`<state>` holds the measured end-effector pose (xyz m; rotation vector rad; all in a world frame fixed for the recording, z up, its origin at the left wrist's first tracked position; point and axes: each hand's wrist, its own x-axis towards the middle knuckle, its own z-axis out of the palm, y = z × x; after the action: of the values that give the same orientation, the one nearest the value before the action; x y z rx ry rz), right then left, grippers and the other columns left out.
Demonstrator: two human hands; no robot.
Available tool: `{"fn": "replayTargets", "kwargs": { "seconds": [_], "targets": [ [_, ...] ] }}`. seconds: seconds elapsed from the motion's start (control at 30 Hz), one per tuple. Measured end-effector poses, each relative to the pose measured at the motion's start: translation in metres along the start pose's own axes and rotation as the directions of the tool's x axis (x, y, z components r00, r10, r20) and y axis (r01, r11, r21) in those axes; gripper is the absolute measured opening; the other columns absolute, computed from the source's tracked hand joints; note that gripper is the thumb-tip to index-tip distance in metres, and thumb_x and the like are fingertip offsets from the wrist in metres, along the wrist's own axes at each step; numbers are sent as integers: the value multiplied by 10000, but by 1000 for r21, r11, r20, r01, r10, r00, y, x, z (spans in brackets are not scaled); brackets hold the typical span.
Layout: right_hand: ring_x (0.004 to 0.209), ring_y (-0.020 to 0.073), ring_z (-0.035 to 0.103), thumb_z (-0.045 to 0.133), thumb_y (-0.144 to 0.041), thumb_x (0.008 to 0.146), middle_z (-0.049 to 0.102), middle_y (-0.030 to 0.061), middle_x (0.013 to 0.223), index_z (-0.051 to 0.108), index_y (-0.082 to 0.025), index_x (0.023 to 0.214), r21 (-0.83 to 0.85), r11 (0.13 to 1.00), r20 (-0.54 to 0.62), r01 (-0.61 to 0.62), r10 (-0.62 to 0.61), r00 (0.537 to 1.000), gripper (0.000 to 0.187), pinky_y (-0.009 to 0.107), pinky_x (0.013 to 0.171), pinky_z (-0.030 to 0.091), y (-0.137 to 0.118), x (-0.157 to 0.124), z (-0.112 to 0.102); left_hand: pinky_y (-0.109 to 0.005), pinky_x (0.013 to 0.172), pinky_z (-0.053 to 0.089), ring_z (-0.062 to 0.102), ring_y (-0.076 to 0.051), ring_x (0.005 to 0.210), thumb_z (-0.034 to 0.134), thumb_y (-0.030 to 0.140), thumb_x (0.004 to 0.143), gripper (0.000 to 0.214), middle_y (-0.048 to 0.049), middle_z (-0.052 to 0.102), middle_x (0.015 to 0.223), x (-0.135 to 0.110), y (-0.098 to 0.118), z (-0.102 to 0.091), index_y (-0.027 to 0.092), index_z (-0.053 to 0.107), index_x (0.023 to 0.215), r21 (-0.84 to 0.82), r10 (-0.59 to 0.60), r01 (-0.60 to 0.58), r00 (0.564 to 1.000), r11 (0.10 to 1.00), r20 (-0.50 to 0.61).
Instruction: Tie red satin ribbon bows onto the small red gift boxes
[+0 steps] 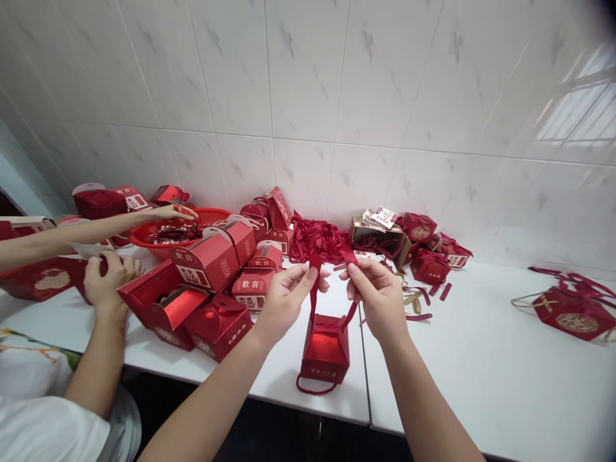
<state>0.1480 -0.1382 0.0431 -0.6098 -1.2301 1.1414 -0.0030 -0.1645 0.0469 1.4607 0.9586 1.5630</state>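
A small red gift box (pixel 326 350) stands in front of me on the white table, near its front edge. A dark red ribbon (pixel 314 300) runs up from the box in two strands. My left hand (pixel 287 292) pinches one strand between thumb and fingers. With thumb and fingers, my right hand (pixel 378 292) pinches the other strand. Both hands are raised above the box, a little apart. A dark red cord handle (pixel 315 390) loops out at the front of the box and rests on the table.
Red boxes (pixel 206 256) crowd the left, beside a red basin (pixel 212 215) where another person's hand (pixel 176 213) reaches in. A ribbon heap (pixel 317 239) lies by the tiled wall. A cardboard box (pixel 380 239) holds cards. One tied box (pixel 572 311) sits far right.
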Motion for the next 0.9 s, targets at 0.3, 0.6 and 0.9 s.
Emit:
{"fn": "replayTargets", "kwargs": {
  "seconds": [0.3,0.6,0.9],
  "targets": [
    [608,118,524,631,-332,803,582,-2,647,631,-181,681,-269,953,283,143,-64,957,194,241,544,420,-5,-7,3,-244,587,427,564,-150,601,634,388,779,303,-18,624,582,3,6,5,158,651,583,286,24,-42,997,957,68],
    [548,115,561,514,-384,886,595,-12,628,656,-203,923,-103,995,394,17,25,919,233,249,529,471,8,-2,-17,-267,579,392,511,-147,565,601,379,790,285,-37,607,590,5,-4,-13,162,673,619,163,-232,181,891,970,391],
    [874,205,599,392,-170,918,679,72,911,659,-258,1025,-536,523,580,662,-342,740,301,390,789,480,2,3,-33,-414,957,395,621,-292,943,523,460,822,385,-103,715,809,7,-2,-12,167,742,699,-105,-240,298,897,949,371]
  ]
}}
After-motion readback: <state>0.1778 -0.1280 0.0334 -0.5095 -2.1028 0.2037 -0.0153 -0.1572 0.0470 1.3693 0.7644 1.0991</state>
